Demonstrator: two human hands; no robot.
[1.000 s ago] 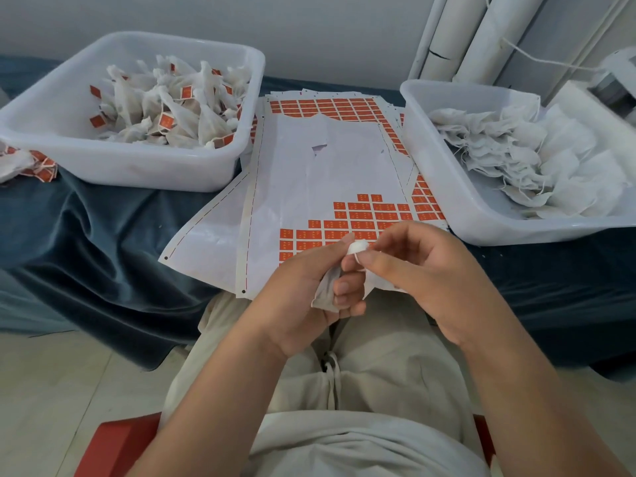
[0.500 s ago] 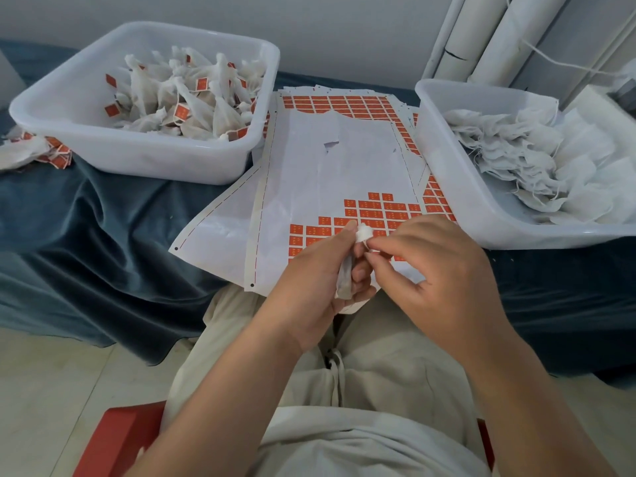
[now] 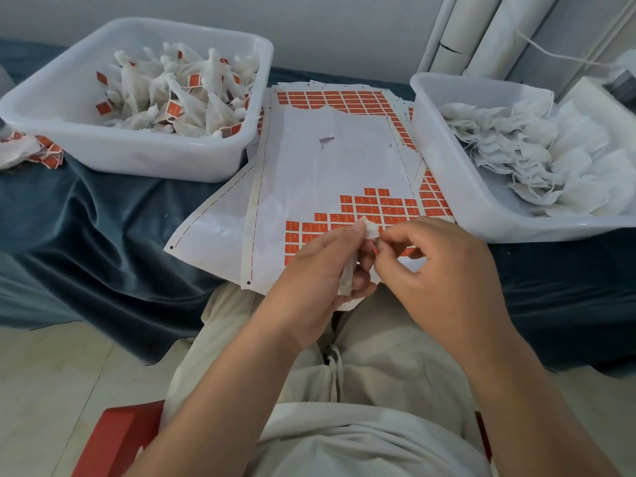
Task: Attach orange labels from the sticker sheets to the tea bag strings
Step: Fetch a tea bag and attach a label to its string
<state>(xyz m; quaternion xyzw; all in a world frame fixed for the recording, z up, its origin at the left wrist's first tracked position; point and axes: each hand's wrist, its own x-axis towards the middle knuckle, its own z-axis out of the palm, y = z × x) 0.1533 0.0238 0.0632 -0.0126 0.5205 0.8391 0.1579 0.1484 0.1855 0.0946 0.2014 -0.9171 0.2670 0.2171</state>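
Two bare hands are seen from the head camera, held close together above a lap in pale trousers. A small white mesh tea bag [image 3: 348,275] is gripped upright in the curled fingers of the left hand [image 3: 309,280], with its bunched top showing above the thumb. The right hand [image 3: 437,270] is curled, and its thumb and forefinger are pinched on that bunched top. The string itself is too fine to be made out.

Just beyond the hands, a stack of white paper sticker sheets [image 3: 327,160] is spread over a surface draped in dark blue velvet cloth [image 3: 103,218]. Rows of small orange rectangular labels [image 3: 378,204] are left along the near and far edges of the top sheet, and its middle is stripped bare.

To the left of the sheets, a white plastic tub [image 3: 137,160] is filled with tea bags carrying orange labels [image 3: 179,98]. A few more labelled bags [image 3: 31,153] are heaped on the cloth beside it. To the right, a second white plastic tub [image 3: 447,166] is filled with plain white unlabelled tea bags [image 3: 516,149]. White tubes [image 3: 481,32] are leaned against the wall behind it. A red seat [image 3: 113,438] is partly seen below the person.
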